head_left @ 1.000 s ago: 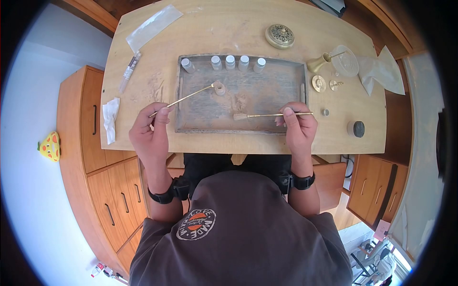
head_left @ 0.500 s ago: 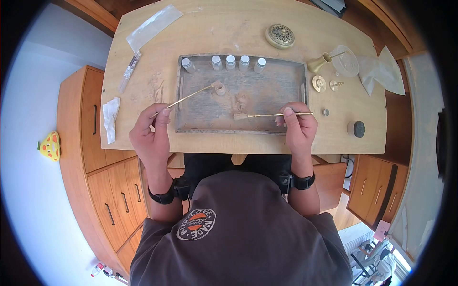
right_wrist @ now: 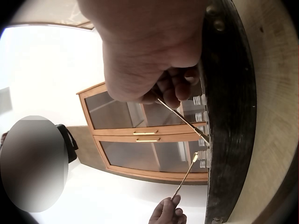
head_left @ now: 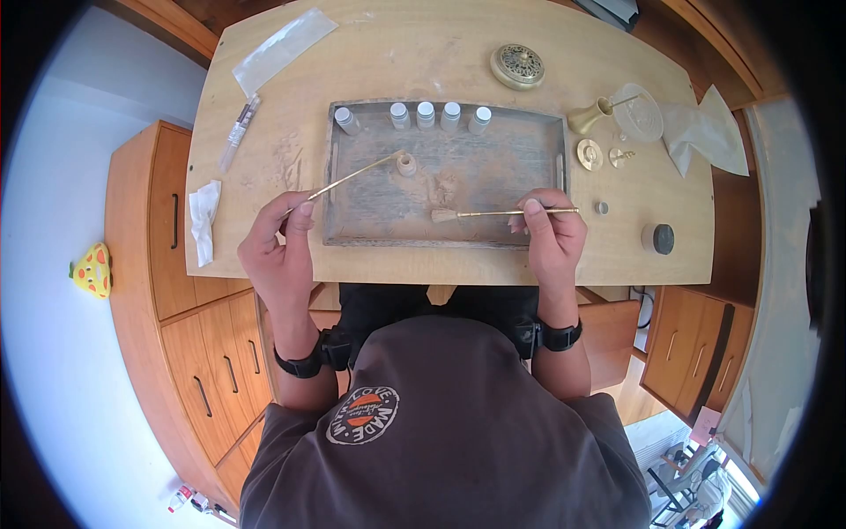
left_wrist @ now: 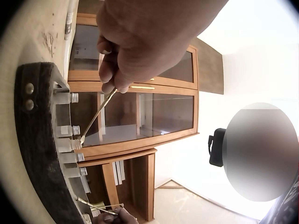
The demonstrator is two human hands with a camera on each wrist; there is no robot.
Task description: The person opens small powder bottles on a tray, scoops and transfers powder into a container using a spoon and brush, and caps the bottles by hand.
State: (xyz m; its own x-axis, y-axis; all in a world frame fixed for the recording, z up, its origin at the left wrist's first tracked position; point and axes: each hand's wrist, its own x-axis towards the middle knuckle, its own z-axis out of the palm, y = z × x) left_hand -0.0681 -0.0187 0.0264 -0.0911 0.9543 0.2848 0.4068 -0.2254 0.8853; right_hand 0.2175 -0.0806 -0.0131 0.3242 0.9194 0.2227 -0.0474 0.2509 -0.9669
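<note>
My left hand pinches a thin brass tool whose tip is at the mouth of a small open bottle in the grey wooden tray. In the left wrist view the same tool slants down to a bottle. My right hand holds a brass-handled brush between thumb and fingers, its bristles over the tray beside brown powder. Several white-capped bottles stand along the tray's far side.
Right of the tray are a brass vase, a brass disc and a dark-lidded jar. A pierced brass burner stands beyond it. Left lie a marker-like tube, a clear bag and a tissue.
The tip of the tool in my left hand has shifted slightly right and up, across the bottle's mouth. My right hand and the brush have stayed in place.
</note>
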